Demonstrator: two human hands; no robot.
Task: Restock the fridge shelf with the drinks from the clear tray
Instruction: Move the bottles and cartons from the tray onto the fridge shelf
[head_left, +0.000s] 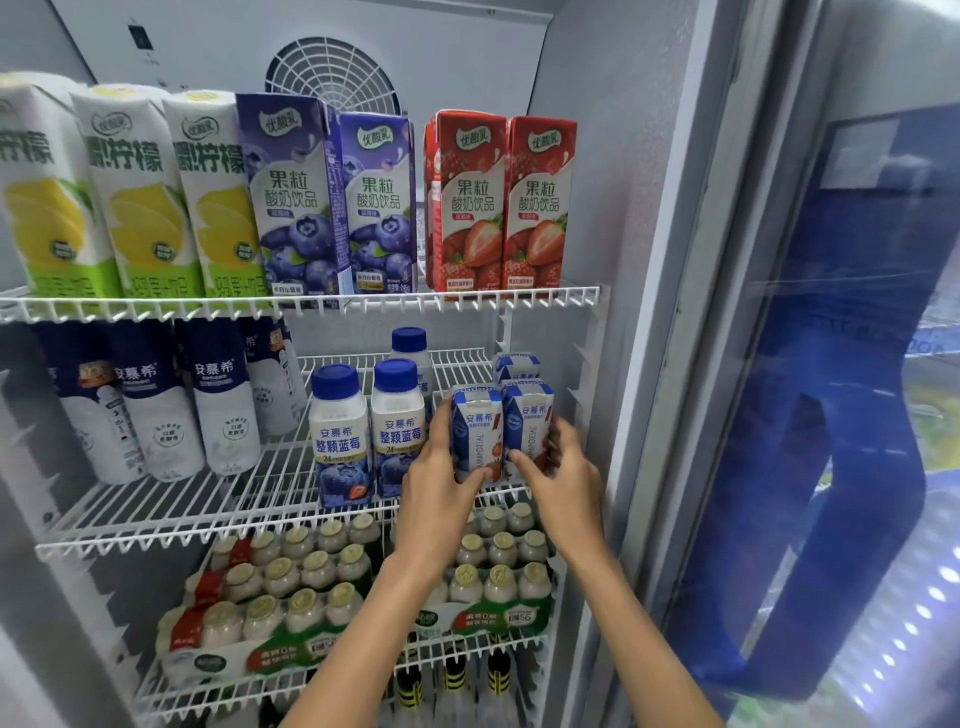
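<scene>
Two small blue-and-white strawberry yogurt cartons stand side by side at the right front of the middle wire shelf (270, 499). My left hand (441, 483) grips the left carton (475, 431) by its lower part. My right hand (561, 478) wraps around the right carton (527, 421). Another such carton (517, 366) stands behind them. Just left of my left hand stand blue-capped blueberry yogurt bottles (340, 436). The clear tray is not in view.
White pouch-style bottles (218, 400) fill the shelf's left. Lemon, blueberry (332, 202) and strawberry cartons (504, 202) line the top shelf. Packs of small foil-capped bottles (311, 582) sit below. The open glass door with blue handle (831, 493) is at right.
</scene>
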